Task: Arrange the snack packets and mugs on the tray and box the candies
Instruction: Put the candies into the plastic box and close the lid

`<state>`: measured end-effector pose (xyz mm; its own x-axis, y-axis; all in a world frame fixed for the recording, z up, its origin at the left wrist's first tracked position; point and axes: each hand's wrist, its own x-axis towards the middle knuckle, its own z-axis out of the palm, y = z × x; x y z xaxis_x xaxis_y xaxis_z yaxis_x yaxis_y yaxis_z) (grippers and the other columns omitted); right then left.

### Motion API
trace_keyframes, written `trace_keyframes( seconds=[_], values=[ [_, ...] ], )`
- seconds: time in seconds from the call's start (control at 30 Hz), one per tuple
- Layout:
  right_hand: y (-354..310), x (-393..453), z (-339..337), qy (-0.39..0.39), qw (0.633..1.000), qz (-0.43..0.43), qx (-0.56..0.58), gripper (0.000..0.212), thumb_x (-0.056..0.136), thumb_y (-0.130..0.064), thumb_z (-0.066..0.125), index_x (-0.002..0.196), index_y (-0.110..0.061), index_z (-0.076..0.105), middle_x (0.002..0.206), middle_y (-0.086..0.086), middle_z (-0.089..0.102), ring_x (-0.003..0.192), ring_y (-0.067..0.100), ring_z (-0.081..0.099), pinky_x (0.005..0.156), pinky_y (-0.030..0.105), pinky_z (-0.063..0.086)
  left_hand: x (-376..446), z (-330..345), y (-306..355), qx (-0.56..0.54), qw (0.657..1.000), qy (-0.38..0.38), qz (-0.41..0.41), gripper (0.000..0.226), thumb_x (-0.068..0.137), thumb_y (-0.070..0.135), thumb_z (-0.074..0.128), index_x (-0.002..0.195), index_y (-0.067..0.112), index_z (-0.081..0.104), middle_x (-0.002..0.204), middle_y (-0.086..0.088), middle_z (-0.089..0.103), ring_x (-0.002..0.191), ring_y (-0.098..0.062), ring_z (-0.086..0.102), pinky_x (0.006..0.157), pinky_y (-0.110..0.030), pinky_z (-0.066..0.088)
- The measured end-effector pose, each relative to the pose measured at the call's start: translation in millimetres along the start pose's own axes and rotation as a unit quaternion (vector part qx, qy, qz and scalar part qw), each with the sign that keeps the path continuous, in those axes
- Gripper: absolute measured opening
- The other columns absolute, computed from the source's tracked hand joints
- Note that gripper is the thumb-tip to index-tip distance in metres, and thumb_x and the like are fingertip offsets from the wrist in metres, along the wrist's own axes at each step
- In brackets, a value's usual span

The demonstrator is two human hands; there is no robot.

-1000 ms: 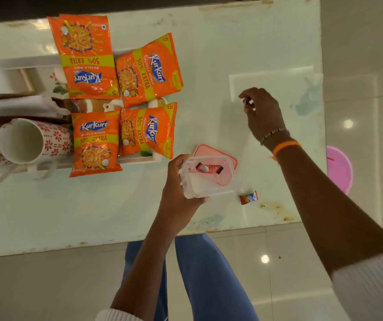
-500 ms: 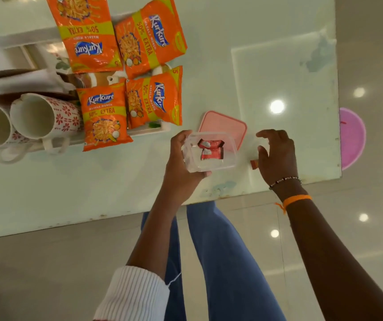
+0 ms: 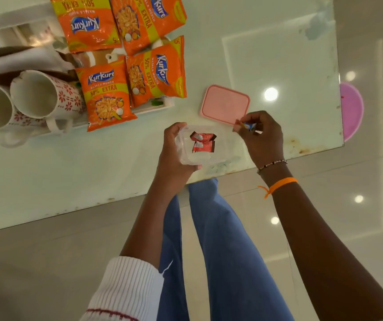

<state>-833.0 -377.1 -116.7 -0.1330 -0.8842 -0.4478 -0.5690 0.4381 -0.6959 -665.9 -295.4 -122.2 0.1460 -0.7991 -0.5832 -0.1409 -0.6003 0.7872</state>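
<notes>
My left hand (image 3: pixel 174 156) grips a small clear plastic box (image 3: pixel 186 158) just above the glass table's near edge. Two red candies (image 3: pixel 202 143) lie inside it. My right hand (image 3: pixel 261 137) pinches a small orange and blue candy (image 3: pixel 248 125) right of the box. The box's pink lid (image 3: pixel 224 104) lies flat on the table behind both hands. Several orange Kurkure snack packets (image 3: pixel 107 98) lie on the white tray (image 3: pixel 150 108) at the upper left. Two white mugs with red flowers (image 3: pixel 44 96) lie on their sides at the tray's left end.
The glass table (image 3: pixel 70 170) ends close to my blue-trousered legs (image 3: pixel 220 239). A pink round thing (image 3: pixel 351 110) sits on the floor past the table's right edge. White cloth and dark shapes (image 3: pixel 19 59) lie behind the mugs.
My right hand picked the orange and blue candy up from the table and lifted it beside the box. A second red candy went into the box earlier. The view shifted nearer.
</notes>
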Motion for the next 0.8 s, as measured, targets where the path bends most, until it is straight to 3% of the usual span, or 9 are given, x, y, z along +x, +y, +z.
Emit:
trace_keyframes(
  seconds=[0.13,0.2,0.3,0.4,0.5,0.6,0.67,0.73,0.8],
  values=[
    [-20,-31,11,-0.184,0.979,-0.076,-0.049,0.016,0.076,-0.017,0.073,0.087,-0.011,0.064,0.088,-0.007,0.061,0.079,0.003,0.052,0.074,0.005,0.038,-4,-8,-3,0.007,1.0,-0.002,0.021,0.091,0.059,0.001,0.082,0.132,0.02,0.031,0.124,0.013,0.041,0.116,-0.004,0.044,0.087,-0.002,0.04],
    [-21,-30,15,-0.155,0.983,-0.078,-0.055,0.009,0.079,-0.014,0.07,0.085,-0.01,0.065,0.089,-0.003,0.064,0.078,0.005,0.052,0.073,0.007,0.038,-7,-14,-5,0.01,1.0,-0.006,0.028,0.089,0.06,0.002,0.082,0.131,0.021,0.032,0.12,0.022,0.042,0.11,0.007,0.045,0.086,-0.001,0.04],
    [-23,-8,16,-0.019,0.997,-0.06,-0.044,0.008,0.083,-0.006,0.059,0.088,-0.006,0.065,0.095,0.009,0.069,0.076,0.009,0.056,0.064,-0.002,0.037,-10,-21,-10,0.011,0.999,-0.004,0.035,0.09,0.059,0.001,0.082,0.13,0.022,0.032,0.118,0.034,0.037,0.107,0.022,0.044,0.086,-0.005,0.044],
    [-19,25,21,-0.035,0.971,-0.119,-0.203,0.036,0.079,-0.006,0.062,0.114,-0.01,0.056,0.121,0.012,0.057,0.109,0.026,0.053,0.085,0.02,0.042,-13,-26,-17,0.011,0.999,0.004,0.036,0.09,0.06,0.002,0.083,0.13,0.026,0.031,0.119,0.035,0.037,0.109,0.021,0.043,0.088,-0.009,0.045],
    [-15,50,35,-0.129,0.917,-0.166,-0.338,0.08,0.073,-0.023,0.073,0.141,-0.017,0.031,0.148,0.011,0.033,0.136,0.031,0.03,0.11,0.043,0.032,-16,-30,-22,0.003,1.0,0.006,0.024,0.088,0.06,0.003,0.083,0.129,0.026,0.032,0.118,0.032,0.04,0.111,0.012,0.047,0.091,-0.02,0.049],
    [-13,60,49,-0.171,0.876,-0.197,-0.406,0.092,0.07,-0.033,0.075,0.145,-0.024,0.022,0.153,0.009,0.024,0.14,0.032,0.023,0.114,0.053,0.022,-17,-32,-26,-0.004,1.0,0.006,0.013,0.088,0.06,0.005,0.083,0.129,0.025,0.033,0.116,0.034,0.04,0.108,0.02,0.044,0.087,-0.009,0.047],
    [-11,58,52,-0.165,0.858,-0.216,-0.435,0.086,0.07,-0.035,0.073,0.142,-0.028,0.028,0.148,0.011,0.03,0.132,0.037,0.032,0.109,0.052,0.031,-18,-32,-27,-0.012,1.0,0.007,0.001,0.088,0.061,0.007,0.083,0.13,0.027,0.032,0.116,0.034,0.039,0.107,0.022,0.043,0.085,-0.005,0.044],
    [-14,54,49,-0.133,0.88,-0.213,-0.404,0.077,0.068,-0.035,0.072,0.137,-0.028,0.037,0.137,0.014,0.039,0.119,0.037,0.042,0.097,0.049,0.044,-19,-34,-27,-0.031,0.999,0.005,-0.014,0.086,0.062,0.009,0.083,0.129,0.029,0.033,0.116,0.03,0.041,0.104,0.024,0.043,0.079,-0.003,0.044],
    [-17,47,40,-0.097,0.942,-0.166,-0.274,0.072,0.065,-0.031,0.073,0.13,-0.025,0.043,0.128,0.016,0.041,0.112,0.033,0.047,0.092,0.041,0.049,-19,-38,-28,-0.057,0.998,0.005,-0.026,0.083,0.063,0.005,0.082,0.126,0.031,0.034,0.114,0.029,0.043,0.098,0.029,0.045,0.069,0.0,0.044]
  ],
)
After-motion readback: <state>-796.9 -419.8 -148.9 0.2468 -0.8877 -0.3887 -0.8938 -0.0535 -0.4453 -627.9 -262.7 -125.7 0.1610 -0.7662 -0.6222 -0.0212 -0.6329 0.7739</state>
